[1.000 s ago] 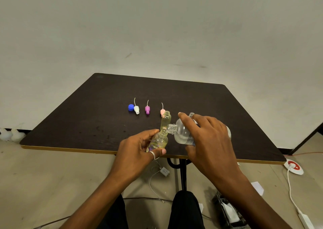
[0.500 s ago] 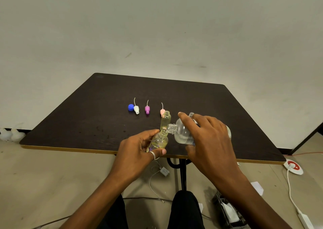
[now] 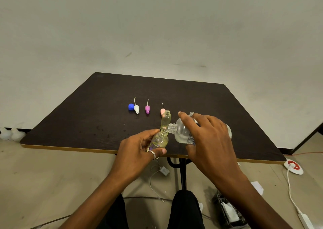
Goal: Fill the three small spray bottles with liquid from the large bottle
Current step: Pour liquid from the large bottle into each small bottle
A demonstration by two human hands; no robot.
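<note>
Your left hand [image 3: 139, 152] grips a part-filled small bottle [image 3: 160, 140]. Your right hand [image 3: 209, 141] wraps the large bottle [image 3: 181, 132], tipped mouth to mouth. The second bottle [image 3: 166, 121] stands full, and the third bottle [image 3: 191, 114] is mostly hidden.

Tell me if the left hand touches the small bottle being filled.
Touching. Head view: left hand grips the small bottle, thumb and fingers round it.

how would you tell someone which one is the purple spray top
On the dark table, find the short row of small caps near its middle. The purple spray top lies in the middle of the three with thin tubes, between the white one and the pink one; it is the only purple piece.
</note>
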